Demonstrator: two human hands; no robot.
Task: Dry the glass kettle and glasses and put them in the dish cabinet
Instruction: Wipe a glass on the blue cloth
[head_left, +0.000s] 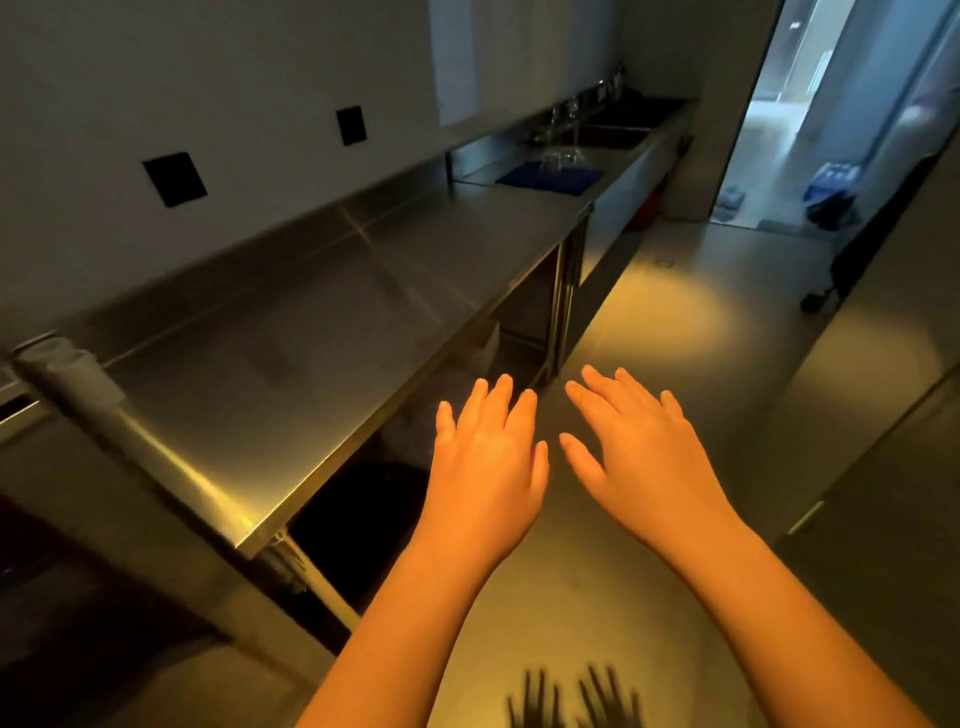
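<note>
Dim kitchen, warm yellowish light. The person's left hand (485, 457) sits around 6 o'clock and the right hand (644, 457) just beside it toward 5, apart from each other. Both are palm down with fingers straight and spread, holding nothing. Their shadows (571, 701) fall on the floor (649, 322) lower at 6.

A long steel counter (291, 322) runs from 8 o'clock up to 1. The glasses (563, 156) are way down its far end at 1 o'clock, standing on a blue mat (545, 176), too blurry to count. The sink (613, 136) is right behind them. There's a bright doorway (810, 130) at 2.

The wall (156, 78) at 10 has two black plates (175, 178), and a pale sheet (457, 62) hangs at 12, with any writing too blurred to read
</note>
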